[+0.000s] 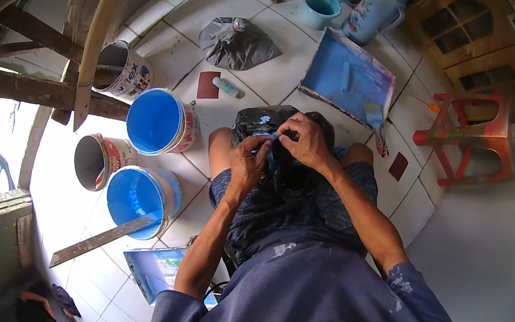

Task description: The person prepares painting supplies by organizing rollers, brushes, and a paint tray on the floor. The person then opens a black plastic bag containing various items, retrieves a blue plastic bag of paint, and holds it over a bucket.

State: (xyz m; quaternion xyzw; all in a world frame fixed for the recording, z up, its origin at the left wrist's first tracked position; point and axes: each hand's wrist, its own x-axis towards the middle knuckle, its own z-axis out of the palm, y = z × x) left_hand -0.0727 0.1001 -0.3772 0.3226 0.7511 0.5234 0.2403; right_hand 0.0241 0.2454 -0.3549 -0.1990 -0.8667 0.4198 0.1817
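Observation:
A black plastic bag (250, 119) with blue paint smears lies over my lap, between my knees. Above it my left hand (253, 159) and my right hand (303, 143) meet, both closed in a pinch. Between their fingertips is a small light-blue strip (274, 136). Whether it is part of the bag or a separate piece, I cannot tell. The dark folds of the bag hang below my fingers.
Paint buckets (156, 121) stand to my left, a board (104, 240) across one. Ahead lie a tied grey bag (240, 43), sandpaper (208, 85) and a roller sleeve (226, 87). Rightward are a blue paint tray (346, 74), a thermos (379, 8) and a red stool (471, 136). Another person (34, 307) is at far left.

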